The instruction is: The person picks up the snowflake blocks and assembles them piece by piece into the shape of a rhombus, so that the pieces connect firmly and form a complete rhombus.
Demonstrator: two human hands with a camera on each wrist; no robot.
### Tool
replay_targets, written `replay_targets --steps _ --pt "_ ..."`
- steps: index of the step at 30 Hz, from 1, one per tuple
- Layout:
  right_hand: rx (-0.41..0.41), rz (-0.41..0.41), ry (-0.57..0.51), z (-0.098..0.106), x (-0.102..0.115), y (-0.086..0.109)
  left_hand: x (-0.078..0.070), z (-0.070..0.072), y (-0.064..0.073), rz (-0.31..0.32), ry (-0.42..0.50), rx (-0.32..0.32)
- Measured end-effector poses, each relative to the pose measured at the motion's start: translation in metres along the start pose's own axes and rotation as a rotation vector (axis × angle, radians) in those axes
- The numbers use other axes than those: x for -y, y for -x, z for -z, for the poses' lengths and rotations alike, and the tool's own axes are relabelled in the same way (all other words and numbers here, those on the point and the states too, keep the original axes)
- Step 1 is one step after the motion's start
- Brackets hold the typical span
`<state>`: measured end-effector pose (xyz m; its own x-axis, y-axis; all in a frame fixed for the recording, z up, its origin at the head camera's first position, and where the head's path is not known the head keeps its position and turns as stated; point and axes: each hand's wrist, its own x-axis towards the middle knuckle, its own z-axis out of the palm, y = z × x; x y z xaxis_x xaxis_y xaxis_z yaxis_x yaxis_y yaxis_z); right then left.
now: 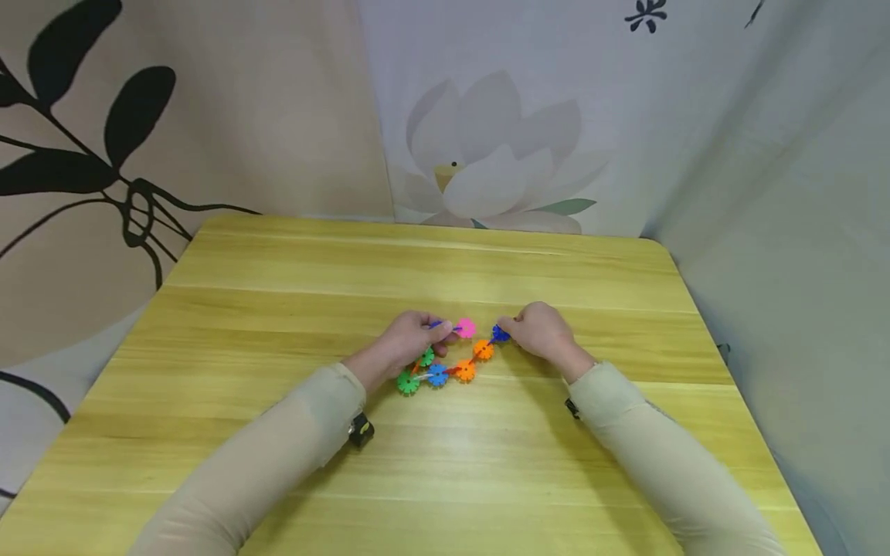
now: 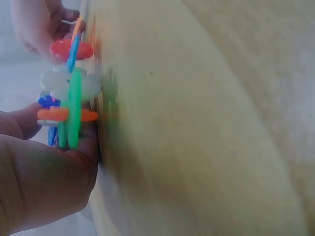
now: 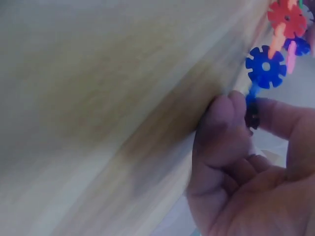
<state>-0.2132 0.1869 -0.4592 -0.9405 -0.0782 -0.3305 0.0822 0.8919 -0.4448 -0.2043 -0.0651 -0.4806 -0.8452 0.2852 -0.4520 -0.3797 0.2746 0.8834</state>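
Observation:
A chain of notched plastic discs, slotted together edge to edge, runs in a bent loop between both hands. My left hand (image 1: 406, 338) pinches the chain at a blue disc, next to a pink disc (image 1: 466, 328). My right hand (image 1: 545, 330) pinches a dark disc (image 3: 252, 118) at the other end, beside a blue disc (image 3: 256, 64). Between them run orange discs (image 1: 465, 371), a lighter blue disc (image 1: 437, 375) and green discs (image 1: 408, 383). In the left wrist view a green disc (image 2: 75, 108) stands edge-on by the left fingers. The left fingers hide part of the chain.
The wooden table (image 1: 445, 479) lies beneath both hands. Behind it hangs a pale curtain (image 1: 514, 46) with a flower print, and a dark leaf pattern (image 1: 139, 116) shows at the left. Small dark devices (image 1: 361, 430) are worn at the wrists.

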Motion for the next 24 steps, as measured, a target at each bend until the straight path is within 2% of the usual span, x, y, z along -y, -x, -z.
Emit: replay_targets --steps 7,13,16,19,24 --pt "-0.079 -0.104 0.156 -0.008 0.012 -0.005 0.002 -0.005 0.0 0.016 0.074 -0.013" --pt "-0.189 -0.093 0.242 -0.02 0.017 -0.004 0.001 -0.009 0.003 0.0 0.053 -0.019" --pt "-0.225 -0.088 0.247 -0.022 0.017 -0.003 0.0 -0.011 0.003 -0.006 0.043 -0.025" --pt "-0.216 -0.085 0.25 -0.022 0.018 -0.003 0.0 -0.011 0.003 -0.01 0.043 -0.027" --pt "-0.116 -0.108 0.245 -0.018 0.022 -0.004 0.001 -0.009 0.004 -0.003 0.066 -0.03"
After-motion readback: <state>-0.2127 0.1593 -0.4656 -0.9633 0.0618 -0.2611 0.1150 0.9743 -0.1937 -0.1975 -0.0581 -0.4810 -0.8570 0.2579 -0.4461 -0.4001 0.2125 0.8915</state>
